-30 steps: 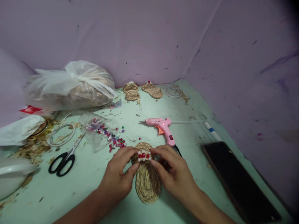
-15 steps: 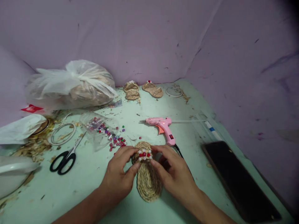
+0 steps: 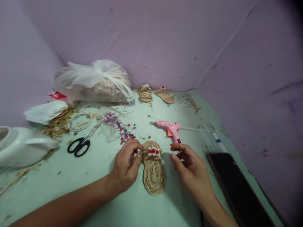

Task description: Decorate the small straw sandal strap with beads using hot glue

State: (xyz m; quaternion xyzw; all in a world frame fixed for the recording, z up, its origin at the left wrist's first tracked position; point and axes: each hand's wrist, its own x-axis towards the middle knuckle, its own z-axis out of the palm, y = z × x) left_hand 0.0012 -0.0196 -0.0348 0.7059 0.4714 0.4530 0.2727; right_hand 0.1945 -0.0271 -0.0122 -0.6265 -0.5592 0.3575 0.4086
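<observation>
A woven straw slipper (image 3: pixel 154 176) lies flat on the table, toe end pointing away from me. Across its strap sits a cluster of red and white beads (image 3: pixel 153 151). My left hand (image 3: pixel 126 164) is at the strap's left edge, thumb and forefinger slightly apart; whether the fingertips still touch the straw is hard to tell. To the right, my right hand (image 3: pixel 190 165) hovers off the slipper with fingers parted and nothing in them. Just beyond that hand lies a pink glue gun (image 3: pixel 169 126) with a clear glue stick in its back.
Loose beads (image 3: pixel 127 136) spill from a clear plastic cup (image 3: pixel 110 121). Black-handled scissors (image 3: pixel 81 145), a tape ring (image 3: pixel 80 122) and a white jug (image 3: pixel 22 146) stand left. A phone (image 3: pixel 239 186) lies right. Finished slippers (image 3: pixel 165 95) and a stuffed plastic bag (image 3: pixel 94 82) line the back wall.
My right hand has let go of the strap and moved away to the right. My left fingers have drawn back to the strap's left edge. The view has shifted left.
</observation>
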